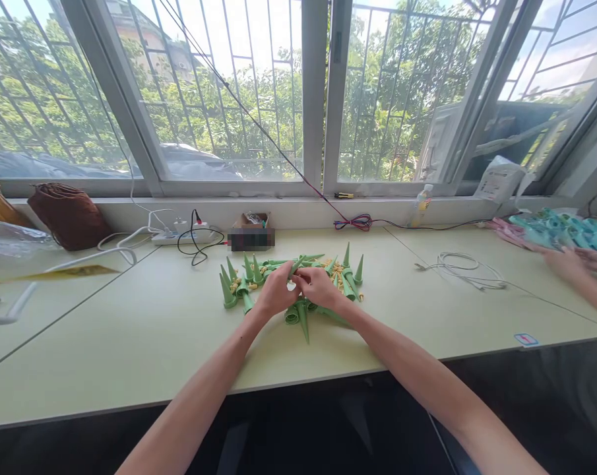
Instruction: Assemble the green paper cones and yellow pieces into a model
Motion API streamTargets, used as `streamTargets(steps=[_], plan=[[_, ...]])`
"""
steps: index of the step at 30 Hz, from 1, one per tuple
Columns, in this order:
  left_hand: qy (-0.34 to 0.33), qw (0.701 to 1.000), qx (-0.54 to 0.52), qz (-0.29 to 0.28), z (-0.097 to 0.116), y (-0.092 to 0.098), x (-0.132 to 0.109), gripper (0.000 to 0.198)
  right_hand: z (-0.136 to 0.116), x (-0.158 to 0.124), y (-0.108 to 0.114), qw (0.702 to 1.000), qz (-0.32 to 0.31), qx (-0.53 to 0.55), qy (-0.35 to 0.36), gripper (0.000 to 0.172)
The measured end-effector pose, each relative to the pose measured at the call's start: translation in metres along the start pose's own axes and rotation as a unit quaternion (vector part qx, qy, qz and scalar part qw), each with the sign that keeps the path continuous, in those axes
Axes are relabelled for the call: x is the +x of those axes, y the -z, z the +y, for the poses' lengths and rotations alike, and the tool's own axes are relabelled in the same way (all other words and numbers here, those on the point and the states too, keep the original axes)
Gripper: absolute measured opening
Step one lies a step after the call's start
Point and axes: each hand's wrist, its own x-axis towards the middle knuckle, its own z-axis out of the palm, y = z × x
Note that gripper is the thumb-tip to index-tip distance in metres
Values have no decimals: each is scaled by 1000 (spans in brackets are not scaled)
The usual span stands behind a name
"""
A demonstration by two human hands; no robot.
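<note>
Over a pile of green plastic cones, my left hand (277, 288) is closed around one green cone (296, 265), whose tip points up and away from me. My right hand (320, 286) meets it, thumb and fingers pinched at the cone's near end; what they pinch is too small to make out. Small yellow pieces (328, 266) lie scattered among the cones. Several cones stand upright on their wide ends, such as one at the left (227, 292). Others lie on their sides, including a cone (304, 322) just below my hands.
Behind the pile stands a small cardboard box (251, 231), beside a power strip (184, 235). A coiled white cable (469, 270) lies to the right. At the far right, another person's hands (570, 264) touch a heap of teal pieces (568, 227). The table's front edge (308, 382) runs below my forearms.
</note>
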Motion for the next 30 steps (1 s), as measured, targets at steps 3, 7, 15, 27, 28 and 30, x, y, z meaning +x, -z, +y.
streamTargets(steps=[3,7,15,27,28,30], plan=[[0,1000,-2,-1,0,0,0,24,0,0,0,1000,0,0,2,28],[-3,1000,0,-1,-1,0,0,24,0,0,0,1000,4,1,4,27],[-1,1000,7,-6,-2,-1,0,24,-1,1,-1,1000,4,-1,-5,30],[-3,1000,0,-6,-1,0,-1,24,-2,0,0,1000,5,-2,-2,29],[-4,1000,1,-6,0,0,-1,24,-2,0,0,1000,5,-3,-2,29],[-5,1000,1,-5,0,1,0,24,-2,0,0,1000,6,-5,0,29]])
